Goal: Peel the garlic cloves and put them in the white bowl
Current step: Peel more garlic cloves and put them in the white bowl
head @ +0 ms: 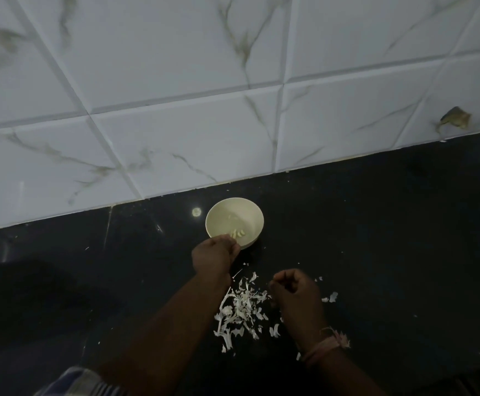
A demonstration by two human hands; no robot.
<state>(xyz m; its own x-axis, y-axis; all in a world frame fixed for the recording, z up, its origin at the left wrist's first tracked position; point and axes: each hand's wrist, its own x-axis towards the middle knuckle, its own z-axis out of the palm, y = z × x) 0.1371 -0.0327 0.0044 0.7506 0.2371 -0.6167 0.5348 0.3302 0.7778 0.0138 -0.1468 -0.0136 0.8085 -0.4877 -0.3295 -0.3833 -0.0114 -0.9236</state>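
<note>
A small white bowl (234, 217) stands on the black counter near the tiled wall, with a few peeled garlic cloves (238, 233) at its near side. My left hand (214, 257) reaches over the bowl's near rim with its fingers curled, fingertips right by the cloves; whether it holds a clove is hidden. My right hand (296, 292) hovers lower right of the bowl with its fingers curled in, and nothing shows between them. A pile of white garlic peels (241, 310) lies on the counter between my forearms.
The black counter (390, 238) runs diagonally under a white marble-look tiled wall (176, 110). A few stray peel bits (330, 297) lie to the right of my right hand. The scene is dim.
</note>
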